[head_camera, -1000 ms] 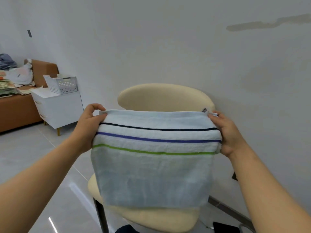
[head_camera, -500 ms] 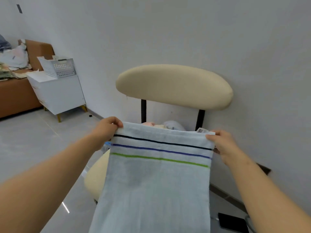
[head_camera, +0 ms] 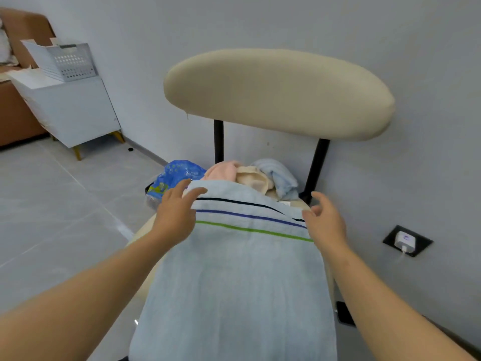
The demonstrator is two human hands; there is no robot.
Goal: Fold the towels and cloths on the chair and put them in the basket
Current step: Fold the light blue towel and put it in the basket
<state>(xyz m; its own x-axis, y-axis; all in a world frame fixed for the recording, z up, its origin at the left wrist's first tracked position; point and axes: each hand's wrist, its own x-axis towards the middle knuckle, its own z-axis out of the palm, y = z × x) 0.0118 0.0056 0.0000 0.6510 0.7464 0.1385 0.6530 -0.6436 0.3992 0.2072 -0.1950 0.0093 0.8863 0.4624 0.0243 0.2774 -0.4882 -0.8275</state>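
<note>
Pale-blue terry lies under both hands: the towel [head_camera: 234, 282] is spread over the chair [head_camera: 278, 92] seat, its striped end toward twelve o'clock and its plain end hanging off toward six. At the towel's ten o'clock corner the left hand [head_camera: 175, 217] is spread, fingers straight over the cloth; whether they press it or hover just above, I cannot tell. At the two o'clock corner the right hand [head_camera: 326, 225] is loose, fingers apart, pinching nothing.

Just past the striped end, unfolded cloths [head_camera: 255, 178] in pink, cream and blue are heaped at the back of the seat, with a blue bag [head_camera: 174, 175] at their nine o'clock. Far off at ten o'clock the basket [head_camera: 67, 62] sits on a white cabinet [head_camera: 70, 110]. A charger [head_camera: 404, 241] is plugged in at three o'clock.

The towel looks laid out for its next fold. That likely calls for pinching two corners and bringing one end evenly over the other.
</note>
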